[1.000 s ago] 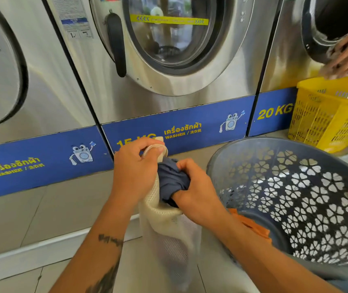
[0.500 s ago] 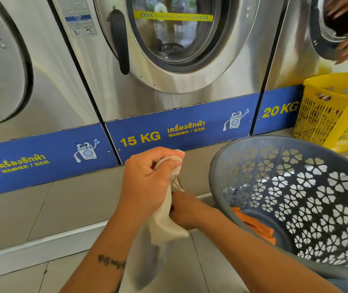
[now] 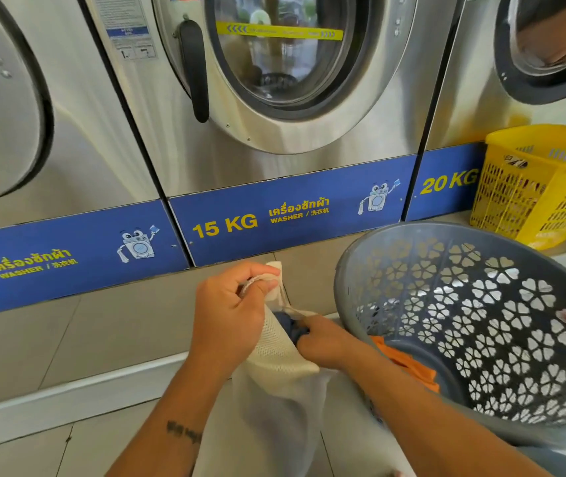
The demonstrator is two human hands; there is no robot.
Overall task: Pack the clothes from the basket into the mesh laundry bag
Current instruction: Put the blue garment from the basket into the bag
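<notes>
The person's left hand is gripping the bunched top edge of the cream mesh laundry bag, holding it up so it is hanging down between the forearms over the tiled floor, while the right hand is sitting at the bag's mouth with its fingers curled around a dark blue garment that is showing just inside the opening. To the right, the grey basket is tilting toward the person with an orange garment lying in its bottom, and beyond it, further right, a yellow basket is standing on the ledge against the row of steel washers.
</notes>
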